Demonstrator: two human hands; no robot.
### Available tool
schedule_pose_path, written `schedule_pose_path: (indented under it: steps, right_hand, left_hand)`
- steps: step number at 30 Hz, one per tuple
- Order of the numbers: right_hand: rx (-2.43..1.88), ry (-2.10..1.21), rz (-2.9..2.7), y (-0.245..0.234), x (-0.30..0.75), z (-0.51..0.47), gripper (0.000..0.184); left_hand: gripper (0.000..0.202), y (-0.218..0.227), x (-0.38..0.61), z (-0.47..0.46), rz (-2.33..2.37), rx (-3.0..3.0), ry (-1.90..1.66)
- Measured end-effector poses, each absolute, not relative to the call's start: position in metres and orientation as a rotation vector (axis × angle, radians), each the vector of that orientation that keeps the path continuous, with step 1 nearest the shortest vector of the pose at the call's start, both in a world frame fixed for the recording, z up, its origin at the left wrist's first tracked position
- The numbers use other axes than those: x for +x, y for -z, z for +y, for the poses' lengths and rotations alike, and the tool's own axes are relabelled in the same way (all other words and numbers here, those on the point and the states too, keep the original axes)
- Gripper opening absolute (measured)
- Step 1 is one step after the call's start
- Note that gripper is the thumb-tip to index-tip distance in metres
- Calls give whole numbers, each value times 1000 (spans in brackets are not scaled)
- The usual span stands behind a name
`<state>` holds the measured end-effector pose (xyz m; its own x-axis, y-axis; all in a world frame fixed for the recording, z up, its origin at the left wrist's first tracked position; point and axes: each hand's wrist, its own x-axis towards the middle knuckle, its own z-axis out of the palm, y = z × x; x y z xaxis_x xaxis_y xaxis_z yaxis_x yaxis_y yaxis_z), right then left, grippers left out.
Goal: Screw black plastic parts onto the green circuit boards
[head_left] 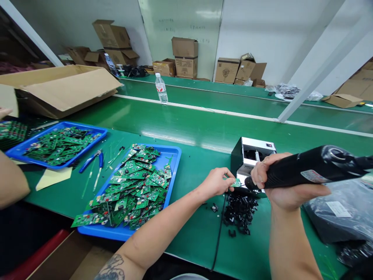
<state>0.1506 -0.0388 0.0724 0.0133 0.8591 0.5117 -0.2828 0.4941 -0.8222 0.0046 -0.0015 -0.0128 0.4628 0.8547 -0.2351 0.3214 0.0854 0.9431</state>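
My left hand (218, 181) pinches a small green circuit board (236, 182) by its edge. In my right hand (279, 186) is a black electric screwdriver (300, 168), held level with its tip pointing left at the board. Whether the tip touches the board I cannot tell. Just behind both hands stands a black and white screw feeder (252, 151), partly hidden by my right hand. A pile of small black plastic parts (240, 212) lies below the hands. To the left, a blue tray (175, 163) is heaped with circuit boards (140, 186).
Another blue tray (101, 132) of boards sits far left, near a co-worker's arm (11, 181). Blue-handled pliers (100, 159) lie between the trays. A water bottle (161, 89) stands on the rail. A plastic bag (340, 210) is at right; a black cable (219, 233) crosses the bench.
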Motion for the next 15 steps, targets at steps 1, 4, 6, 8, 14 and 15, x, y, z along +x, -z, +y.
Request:
schedule_pose_path:
  steps: [1,4,6,8,14,15]
  right_hand:
    - [-588,-970,-1255,-72,150,-39,72]
    - [-602,-960,-1260,-73,150,-39,72]
    - [-612,-943,-1227,-76,153,-40,74]
    - [-647,-920,-1143,-78,162,-43,75]
    - [-986,-933,-832,-61,216,-57,79]
    - [-1046,-933,-788,-52,226,-59,79]
  left_hand:
    - [19,13,5,-1,1085,1495,-546]
    - [20,15,5,-1,1080,1518,-543]
    - [22,15,4,-1,1074,1521,-536]
    - [21,16,1,1,1075,1509,-521]
    - [28,32,-12,33,1210,1243,-630]
    - [32,37,-15,40,1240,1175,-676]
